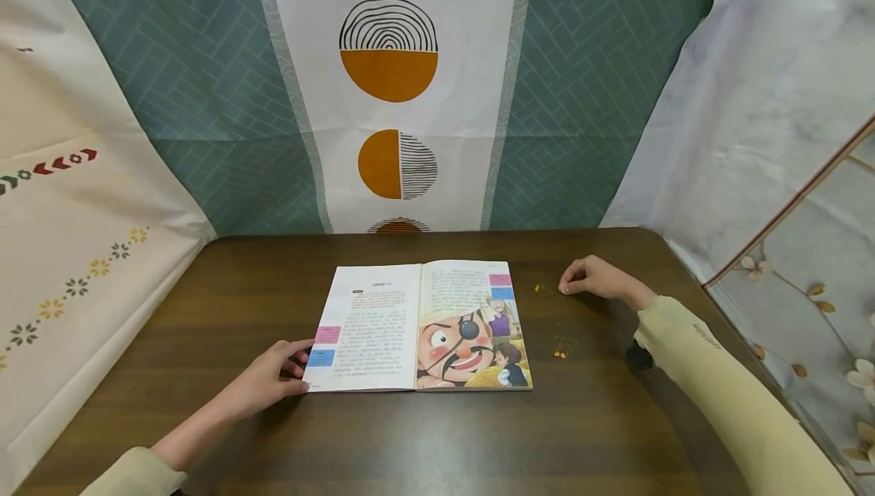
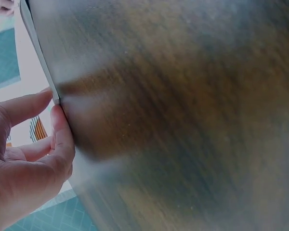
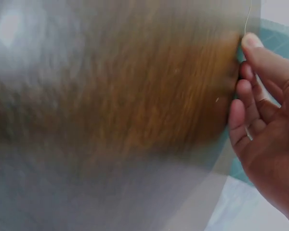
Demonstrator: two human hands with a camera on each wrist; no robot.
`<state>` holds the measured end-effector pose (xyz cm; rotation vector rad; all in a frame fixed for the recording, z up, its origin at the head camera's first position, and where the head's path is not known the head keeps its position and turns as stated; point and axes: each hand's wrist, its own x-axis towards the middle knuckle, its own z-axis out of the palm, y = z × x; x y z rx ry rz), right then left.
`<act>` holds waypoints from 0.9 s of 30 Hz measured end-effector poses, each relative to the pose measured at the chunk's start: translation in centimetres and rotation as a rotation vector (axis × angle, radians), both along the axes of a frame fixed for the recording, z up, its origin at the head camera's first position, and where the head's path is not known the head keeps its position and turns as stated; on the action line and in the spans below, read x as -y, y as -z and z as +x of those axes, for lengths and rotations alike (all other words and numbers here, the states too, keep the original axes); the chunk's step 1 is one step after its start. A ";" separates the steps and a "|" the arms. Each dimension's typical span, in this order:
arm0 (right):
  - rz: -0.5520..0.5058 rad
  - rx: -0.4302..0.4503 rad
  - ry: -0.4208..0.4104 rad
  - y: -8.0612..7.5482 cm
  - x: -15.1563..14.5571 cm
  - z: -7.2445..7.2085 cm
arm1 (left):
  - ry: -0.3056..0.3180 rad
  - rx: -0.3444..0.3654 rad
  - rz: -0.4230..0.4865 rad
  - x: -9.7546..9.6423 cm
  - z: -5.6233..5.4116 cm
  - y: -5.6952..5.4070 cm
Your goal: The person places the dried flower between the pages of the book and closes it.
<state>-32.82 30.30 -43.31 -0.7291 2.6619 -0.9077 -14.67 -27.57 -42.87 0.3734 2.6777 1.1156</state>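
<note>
An open book (image 1: 383, 344) lies on the dark wooden table, printed text on its left page and a cartoon face with an eyepatch on the right. My left hand (image 1: 270, 378) holds the book's left edge, thumb at the near corner. Up close in the left wrist view, the thumb and a finger meet the book's corner (image 2: 56, 98). Right of the book, my right hand (image 1: 598, 279) pinches a thin gold-coloured strand (image 3: 248, 19) between thumb and forefinger. A small yellow piece (image 1: 537, 288) lies just left of those fingertips.
Another fine gold-coloured strand with small yellow pieces (image 1: 560, 354) lies looped on the table (image 1: 478, 443), right of the book. Patterned cloth (image 1: 410, 116) hangs behind the table, and more cloth borders both sides.
</note>
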 end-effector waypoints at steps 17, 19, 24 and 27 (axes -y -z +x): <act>0.018 -0.026 0.066 -1.3 1.6 1.0 | 0.006 0.004 -0.009 0.3 -0.1 0.3; 0.042 -0.070 0.070 -1.4 1.7 0.9 | 0.014 -0.004 -0.013 0.3 -0.1 0.3; 0.089 -0.144 0.072 -1.4 1.9 0.7 | 0.019 -0.015 -0.016 0.1 -0.3 0.2; 0.128 -0.165 0.070 -1.5 2.0 0.6 | 0.012 -0.011 -0.019 0.1 -0.3 0.3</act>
